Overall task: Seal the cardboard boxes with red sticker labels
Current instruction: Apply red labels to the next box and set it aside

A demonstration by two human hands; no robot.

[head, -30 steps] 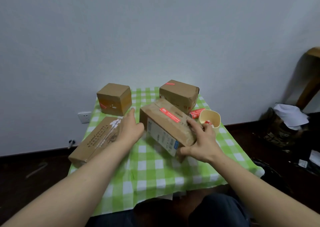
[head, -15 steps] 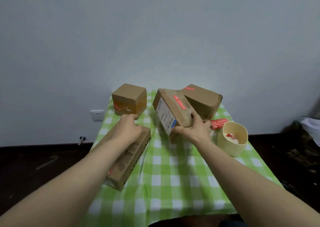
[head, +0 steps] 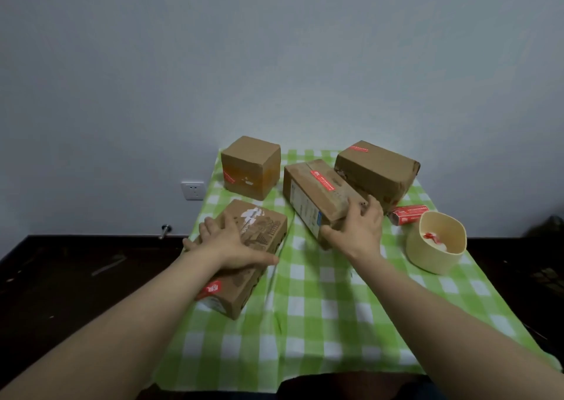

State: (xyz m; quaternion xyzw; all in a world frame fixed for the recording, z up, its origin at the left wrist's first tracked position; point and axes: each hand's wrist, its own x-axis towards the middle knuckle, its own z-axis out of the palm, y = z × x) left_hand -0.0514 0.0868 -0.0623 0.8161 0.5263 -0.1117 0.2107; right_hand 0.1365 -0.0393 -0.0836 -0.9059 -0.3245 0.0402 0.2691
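From the head camera I see four cardboard boxes on a table covered by a green-and-white checked cloth [head: 308,314]. My left hand [head: 232,244] lies spread flat on the top of the long printed box [head: 259,247] at the left edge of the table, fingers apart and thumb stretched along the top toward its right side; it presses on the top, and I cannot tell whether it grips. That box carries a red sticker [head: 212,288] near its front end. My right hand [head: 358,231] is clamped on the near end of the middle box [head: 317,195], thumb on its side face with the white label, fingers over the top. A red sticker label [head: 323,180] runs along that box's top. Just behind it, touching or nearly so, sits the back right box [head: 378,170]. The cube box [head: 250,167] stands at the back left. A roll of red labels [head: 409,214] lies beside a cream container [head: 427,253] on the right.
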